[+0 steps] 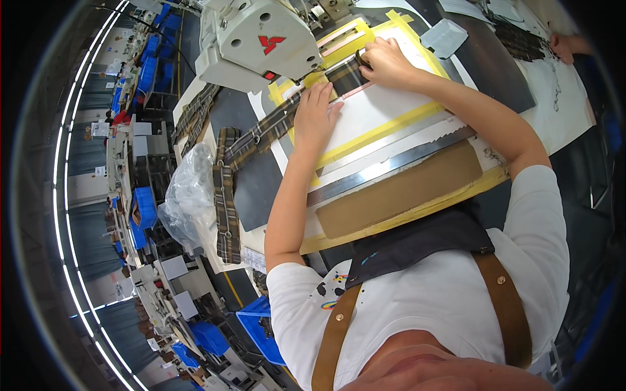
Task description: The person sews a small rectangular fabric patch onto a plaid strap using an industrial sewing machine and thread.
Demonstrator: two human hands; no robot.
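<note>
A dark plaid fabric strip (347, 75) runs across a white board edged with yellow tape (391, 107), beside a white sewing machine head (264, 49). My left hand (315, 116) lies on the strip close to the machine, its fingers stretched out and pressing down. Farther right, my right hand (389, 64) is closed on the strip's right part, the fingers curled by a small dark loop. The hand hides exactly how the fingertips pinch the cloth. Leftward, the strip carries metal rings and continues to another plaid strap (226, 215) hanging over the table edge.
Clear plastic bag (188, 195) sits at the table's left edge. A translucent tray (445, 38) lies beyond my right hand. At the far right, another person's hand (568, 47) is by plaid pieces and chains. A blue bin (261, 329) stands low at left.
</note>
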